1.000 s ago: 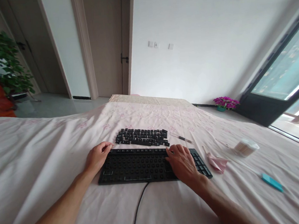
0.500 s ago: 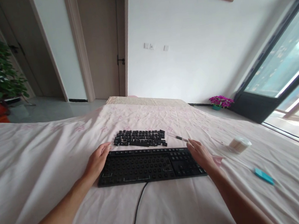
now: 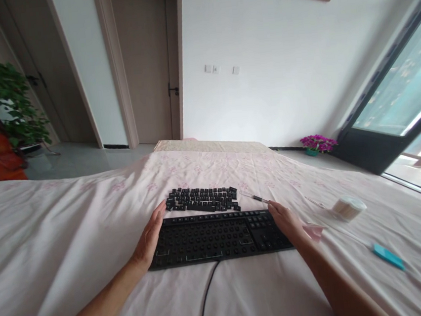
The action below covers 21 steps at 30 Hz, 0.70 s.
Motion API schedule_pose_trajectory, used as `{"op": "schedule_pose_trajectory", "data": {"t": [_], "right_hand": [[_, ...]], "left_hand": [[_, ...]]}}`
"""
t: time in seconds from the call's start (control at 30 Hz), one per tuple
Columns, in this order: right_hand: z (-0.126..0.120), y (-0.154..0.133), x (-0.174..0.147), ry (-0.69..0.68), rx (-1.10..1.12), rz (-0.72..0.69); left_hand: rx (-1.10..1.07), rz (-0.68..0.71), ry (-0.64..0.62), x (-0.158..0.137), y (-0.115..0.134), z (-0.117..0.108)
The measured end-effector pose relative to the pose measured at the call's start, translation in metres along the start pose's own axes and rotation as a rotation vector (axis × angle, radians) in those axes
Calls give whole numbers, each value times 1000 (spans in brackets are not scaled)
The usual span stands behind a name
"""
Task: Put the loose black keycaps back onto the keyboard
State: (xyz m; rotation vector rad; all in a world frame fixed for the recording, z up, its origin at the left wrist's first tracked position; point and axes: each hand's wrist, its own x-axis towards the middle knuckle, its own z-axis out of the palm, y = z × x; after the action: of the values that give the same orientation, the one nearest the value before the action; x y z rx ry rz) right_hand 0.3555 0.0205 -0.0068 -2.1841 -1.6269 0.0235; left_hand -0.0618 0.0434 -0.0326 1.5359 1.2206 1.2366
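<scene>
A black keyboard lies on the cloth, its main key area bare of keycaps, with caps still on the top row and number pad. My left hand is at its left end, fingers stretched forward along the edge and held together. At the right end, my right hand lies with fingers extended, partly covering the keyboard's corner. Both hands appear to touch the keyboard's sides. Loose black keycaps are laid out in rows just behind it. A thin tool with a dark handle lies near my right fingertips.
Right of the keyboard are a clear tub of cotton swabs, a blue-handled tool and a pink cloth. The keyboard cable runs toward me. A wrinkled floral cloth covers the surface.
My left hand has moved slightly right, closer against the keyboard's left end. My right hand stays at the right end. The whole view has shifted a little.
</scene>
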Motion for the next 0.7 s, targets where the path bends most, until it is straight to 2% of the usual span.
{"op": "schedule_pose_trajectory", "data": {"t": [0.13, 0.2, 0.27, 0.4, 0.53, 0.7], "right_hand": [[-1, -3, 2, -52, -19, -1], [-2, -2, 2, -66, -52, -30], [-2, -1, 2, -49, -107, -72], [1, -12, 7, 4, -171, -186], [8, -53, 19, -11, -99, -309], [24, -126, 36, -68, 23, -460]], "left_hand": [[125, 13, -74, 0, 4, -11], [222, 17, -62, 0, 2, -21], [311, 29, -67, -1, -1, -31], [441, 93, -177, -3, -9, -38], [513, 145, -178, -4, -13, -35], [526, 195, -170, -5, -14, -36]]}}
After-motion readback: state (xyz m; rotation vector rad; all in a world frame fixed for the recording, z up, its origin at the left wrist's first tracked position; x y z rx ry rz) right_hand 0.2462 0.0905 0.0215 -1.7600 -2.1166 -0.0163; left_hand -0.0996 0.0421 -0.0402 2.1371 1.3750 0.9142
